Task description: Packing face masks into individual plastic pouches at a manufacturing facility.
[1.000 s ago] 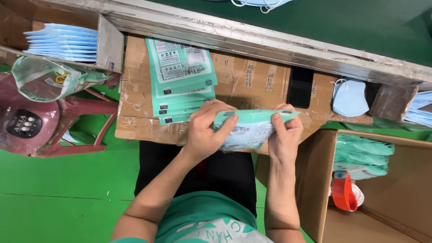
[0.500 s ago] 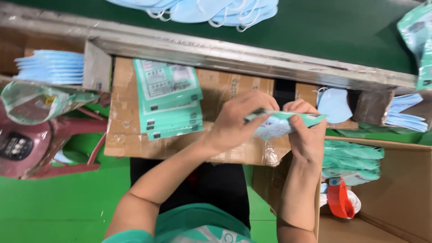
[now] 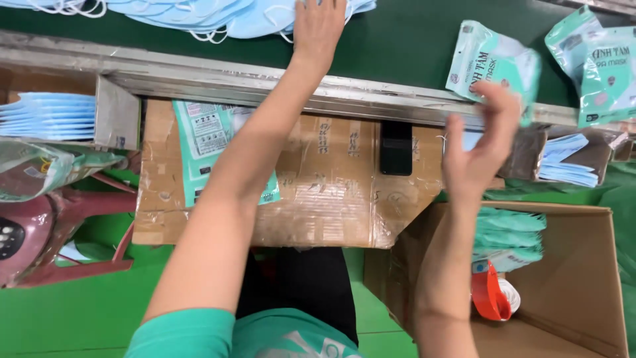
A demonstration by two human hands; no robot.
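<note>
My left hand (image 3: 318, 26) reaches far forward and rests flat on a heap of loose blue face masks (image 3: 218, 14) on the dark green belt (image 3: 397, 46). My right hand (image 3: 478, 142) is raised with fingers apart. Its fingertips are at the lower edge of a sealed teal mask packet (image 3: 489, 61) lying on the belt, and it does not grip the packet. A second teal packet (image 3: 599, 63) lies further right on the belt. A stack of flat teal pouches (image 3: 212, 142) lies on the cardboard board (image 3: 331, 199) over my lap, partly hidden by my left forearm.
A black phone (image 3: 396, 149) lies on the board. A metal rail (image 3: 218, 76) edges the belt. Stacked blue masks (image 3: 46, 116) sit at left, more (image 3: 566, 162) at right. A cardboard box (image 3: 576, 278) holds teal packets (image 3: 510, 235) and a red tape dispenser (image 3: 489, 293). A pink stool (image 3: 26, 232) stands at left.
Both hands were holding one teal packet over the board. Now the packet lies on the belt, the right hand has let go, and the left hand has reached up to the blue masks.
</note>
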